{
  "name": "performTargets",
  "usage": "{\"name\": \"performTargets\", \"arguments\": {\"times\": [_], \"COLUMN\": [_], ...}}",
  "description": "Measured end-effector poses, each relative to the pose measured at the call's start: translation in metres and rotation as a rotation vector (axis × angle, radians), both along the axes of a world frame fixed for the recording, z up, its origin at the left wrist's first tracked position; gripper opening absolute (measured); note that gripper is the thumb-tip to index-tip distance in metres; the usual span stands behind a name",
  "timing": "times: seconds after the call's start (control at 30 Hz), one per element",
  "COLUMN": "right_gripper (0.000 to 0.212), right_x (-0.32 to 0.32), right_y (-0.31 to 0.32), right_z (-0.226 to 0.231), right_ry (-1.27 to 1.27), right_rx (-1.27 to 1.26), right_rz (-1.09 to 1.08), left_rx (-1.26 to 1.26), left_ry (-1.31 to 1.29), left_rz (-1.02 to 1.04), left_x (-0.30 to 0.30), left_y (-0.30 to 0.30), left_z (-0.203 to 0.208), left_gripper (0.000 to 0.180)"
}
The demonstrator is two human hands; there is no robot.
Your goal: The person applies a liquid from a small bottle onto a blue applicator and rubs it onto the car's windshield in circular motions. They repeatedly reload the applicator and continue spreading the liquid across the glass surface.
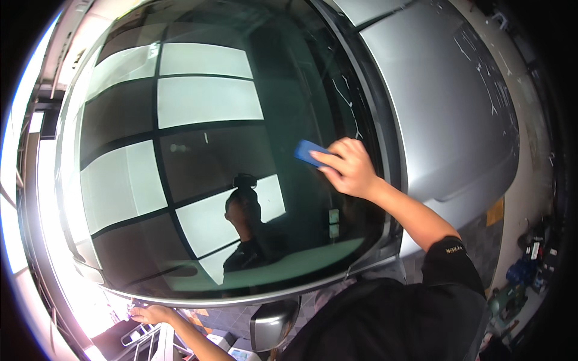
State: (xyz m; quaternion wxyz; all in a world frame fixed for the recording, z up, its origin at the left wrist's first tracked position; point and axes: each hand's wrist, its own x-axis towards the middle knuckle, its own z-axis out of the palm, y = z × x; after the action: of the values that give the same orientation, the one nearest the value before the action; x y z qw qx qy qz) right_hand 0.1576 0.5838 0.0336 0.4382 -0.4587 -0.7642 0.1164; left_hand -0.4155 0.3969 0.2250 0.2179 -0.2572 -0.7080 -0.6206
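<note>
My right hand (348,168) grips a small blue block-shaped pad (309,153) between fingers and thumb. The pad lies against the dark windshield (289,198) of a silver car, toward the hood side of the glass. My left hand (153,314) is low at the left, beside the edge of the car near the windshield's upper corner. Its fingers are drawn together around something small that I cannot make out against the bright background. Ceiling light panels and a person's head and shoulders are mirrored in the glass.
The silver hood (433,102) stretches out at the right, past the black cowl strip (376,102). A side mirror (272,325) sticks out close to my body. Below the left hand stands a metal frame (159,346). Several tools and bottles (527,271) sit at the far right.
</note>
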Motion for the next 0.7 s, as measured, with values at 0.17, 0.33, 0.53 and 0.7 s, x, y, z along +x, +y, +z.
{"name": "performTargets", "arguments": {"times": [0.17, 0.33, 0.53, 0.7], "right_gripper": [0.029, 0.028, 0.032, 0.028], "right_x": [0.089, 0.0, 0.078, -0.006], "right_y": [0.149, 0.236, 0.245, 0.338], "right_z": [-0.07, -0.009, -0.049, 0.023], "right_ry": [0.001, 0.029, -0.02, -0.108], "right_rx": [-0.07, 0.17, -0.034, -0.294], "right_rz": [-0.616, -0.168, -0.465, -0.718], "left_rx": [0.001, 0.012, -0.033, 0.089], "left_ry": [0.149, -0.005, 0.146, -0.034], "left_rz": [0.012, 0.036, 0.025, -0.052], "left_x": [-0.04, -0.007, -0.047, -0.039], "left_y": [-0.007, 0.0, -0.019, -0.023], "left_z": [-0.007, -0.003, -0.012, -0.021], "left_gripper": [0.047, 0.047, 0.051, 0.05]}}
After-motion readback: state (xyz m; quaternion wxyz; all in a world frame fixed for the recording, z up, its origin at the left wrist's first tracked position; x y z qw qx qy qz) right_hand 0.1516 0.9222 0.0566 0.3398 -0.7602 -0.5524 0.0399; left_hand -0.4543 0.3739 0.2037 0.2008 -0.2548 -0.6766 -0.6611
